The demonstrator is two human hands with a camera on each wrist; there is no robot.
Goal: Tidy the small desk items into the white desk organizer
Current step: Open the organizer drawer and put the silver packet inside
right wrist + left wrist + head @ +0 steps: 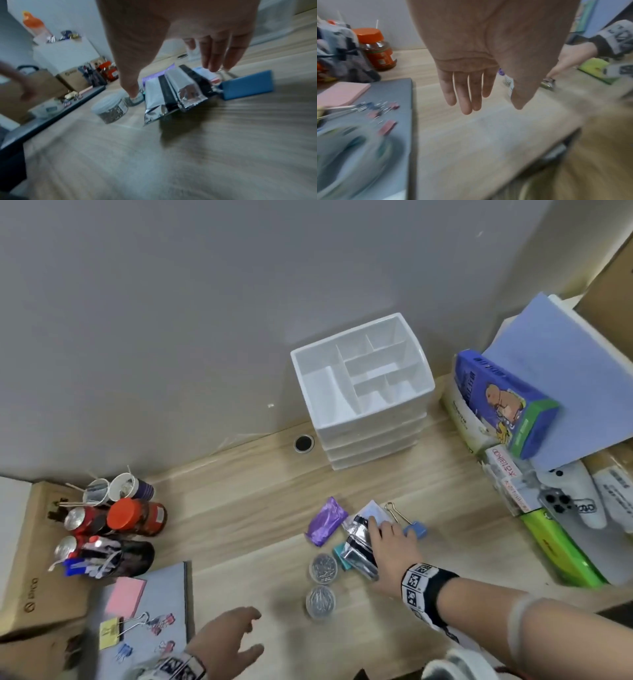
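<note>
The white desk organizer (359, 378) stands at the back of the desk against the wall, its open top divided into several compartments. In front of it lie silver foil packets (358, 553) (173, 94), a purple packet (325, 525), a blue binder clip (415, 531) (247, 85) and two round clear tubs of metal clips (323, 568) (320, 601). My right hand (380, 539) (173, 81) hovers spread over the foil packets, thumb down at their left side, fingers over their far end, holding nothing. My left hand (255, 631) (493, 105) hangs open above bare desk.
Jars, cans and paper cups (113, 525) crowd the left. A grey notebook (161, 604) carries pink sticky notes (125, 595) and small binder clips. Boxes, a phone and blue paper (548, 392) pile up on the right. A cable hole (303, 443) sits beside the organizer.
</note>
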